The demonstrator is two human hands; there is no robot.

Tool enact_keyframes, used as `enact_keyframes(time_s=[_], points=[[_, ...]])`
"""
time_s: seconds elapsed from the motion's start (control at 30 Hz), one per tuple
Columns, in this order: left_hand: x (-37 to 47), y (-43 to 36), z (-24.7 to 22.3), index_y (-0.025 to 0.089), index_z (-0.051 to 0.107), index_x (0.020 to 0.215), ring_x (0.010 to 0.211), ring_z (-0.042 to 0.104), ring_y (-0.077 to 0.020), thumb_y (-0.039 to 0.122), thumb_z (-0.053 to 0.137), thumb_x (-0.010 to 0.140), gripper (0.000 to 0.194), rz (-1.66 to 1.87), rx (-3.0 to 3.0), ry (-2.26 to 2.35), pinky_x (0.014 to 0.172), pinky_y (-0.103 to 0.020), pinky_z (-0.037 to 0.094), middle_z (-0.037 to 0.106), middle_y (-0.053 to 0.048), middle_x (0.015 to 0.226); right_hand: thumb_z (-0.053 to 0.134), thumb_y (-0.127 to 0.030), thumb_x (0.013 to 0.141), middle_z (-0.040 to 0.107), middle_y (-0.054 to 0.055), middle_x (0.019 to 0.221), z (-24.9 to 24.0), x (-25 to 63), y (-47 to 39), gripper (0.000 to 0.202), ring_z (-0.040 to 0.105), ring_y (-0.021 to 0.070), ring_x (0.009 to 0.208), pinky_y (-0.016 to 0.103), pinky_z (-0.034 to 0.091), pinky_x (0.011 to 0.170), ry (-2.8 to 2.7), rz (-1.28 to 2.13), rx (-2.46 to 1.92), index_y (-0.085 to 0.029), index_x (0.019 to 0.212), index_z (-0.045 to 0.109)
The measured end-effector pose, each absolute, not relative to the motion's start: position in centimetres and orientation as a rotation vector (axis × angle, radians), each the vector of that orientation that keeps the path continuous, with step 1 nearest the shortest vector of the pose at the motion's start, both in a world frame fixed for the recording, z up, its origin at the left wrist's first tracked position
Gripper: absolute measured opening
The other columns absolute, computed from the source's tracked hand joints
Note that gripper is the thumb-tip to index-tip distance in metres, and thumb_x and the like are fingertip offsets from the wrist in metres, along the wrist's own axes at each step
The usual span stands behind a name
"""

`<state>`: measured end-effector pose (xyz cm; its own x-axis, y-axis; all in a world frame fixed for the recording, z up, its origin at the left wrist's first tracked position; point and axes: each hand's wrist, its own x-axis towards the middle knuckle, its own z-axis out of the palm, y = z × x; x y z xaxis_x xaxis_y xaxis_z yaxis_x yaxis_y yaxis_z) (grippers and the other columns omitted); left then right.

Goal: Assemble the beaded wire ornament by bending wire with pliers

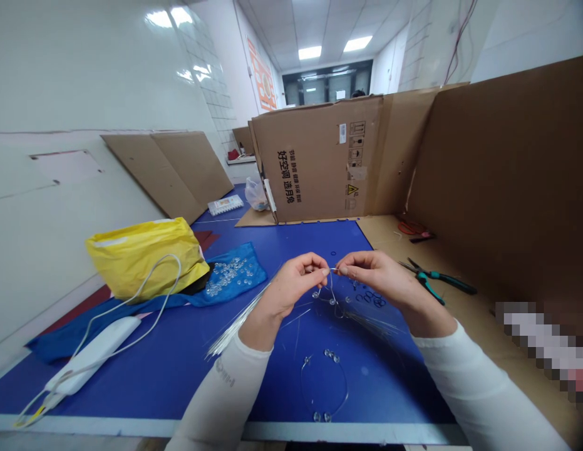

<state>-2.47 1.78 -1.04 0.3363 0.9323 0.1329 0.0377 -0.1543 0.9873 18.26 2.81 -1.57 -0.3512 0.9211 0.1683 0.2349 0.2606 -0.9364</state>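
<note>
My left hand (301, 280) and my right hand (376, 273) meet above the middle of the blue table, thumb and fingers closed in a pinch. A thin clear-looking wire (334, 269) spans the small gap between the fingertips. Below them hangs more of it, curved, with a few clear beads (332, 302) near or on it. Nearer the table's front edge lies a wire loop (346, 396) carrying several clear beads (327, 416). Bundles of straight thin wires (237, 327) lie under my left forearm and between the hands. Small dark rings (377, 301) are scattered beside my right hand.
At left, a blue cloth (256, 262) holds loose clear beads (230, 274) beside a yellow bag (145, 257). A white power strip (101, 352) with its cord lies in front. Pliers (434, 277) and red-handled scissors (413, 230) rest on cardboard at right. Cardboard walls (319, 163) stand behind.
</note>
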Motion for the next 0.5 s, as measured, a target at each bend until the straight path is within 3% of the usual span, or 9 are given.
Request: enact_keyframes(time_s=[0.5], points=[[-2.56,1.67,-0.95,0.014,0.069,0.091,0.063,0.059,-0.0117,0.029,0.071,0.080,0.018,0.989,1.545,0.968,0.066,-0.028,0.046,0.067,-0.002,0.074,0.066,-0.043,0.079,0.072,0.004,0.078,-1.41,18.14,2.64,0.026,0.059,0.0178,0.073,0.032,0.045,0.069,-1.768,1.149,-1.048,-0.018,0.080,0.074]])
